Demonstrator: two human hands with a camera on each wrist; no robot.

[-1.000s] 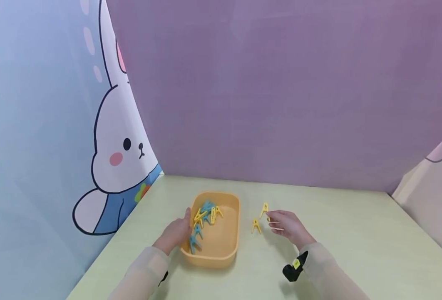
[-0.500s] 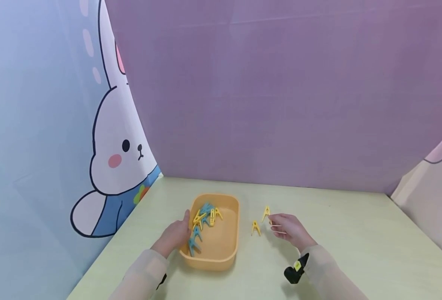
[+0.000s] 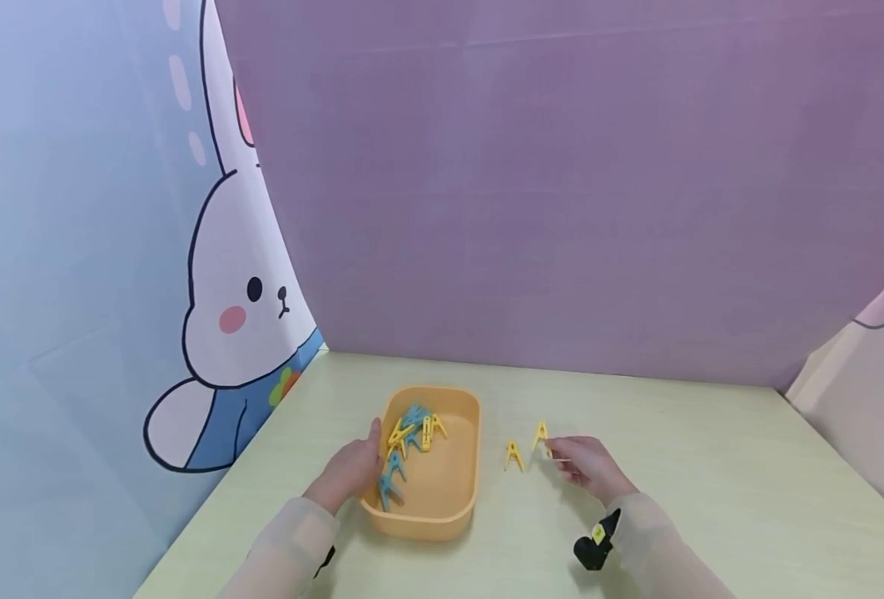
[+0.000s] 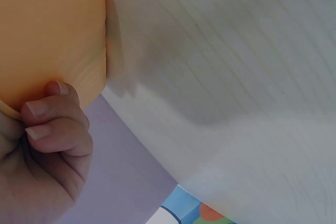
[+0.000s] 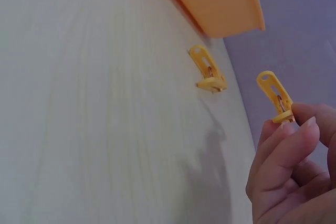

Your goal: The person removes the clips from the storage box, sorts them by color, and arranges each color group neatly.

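Head view: the left hand (image 3: 354, 467) grips the orange tray (image 3: 421, 526) at its rim; an uneven pull could tip the tray, spilling its blue clips (image 3: 388, 484) and yellow clips (image 3: 426, 434). The right hand (image 3: 592, 466) pinches a held clip (image 3: 541, 429), yellow, right of the tray; a low sweep could strike the loose clip (image 3: 513, 450) between. Counter (image 3: 697, 466) pale; purple backdrop (image 3: 532, 208); rabbit-printed panel (image 3: 127, 274) at left. Left wrist view: hand curled against the tray; wood grain visible. Right wrist view: held clip pinched at one end; slack fingers could drop it.
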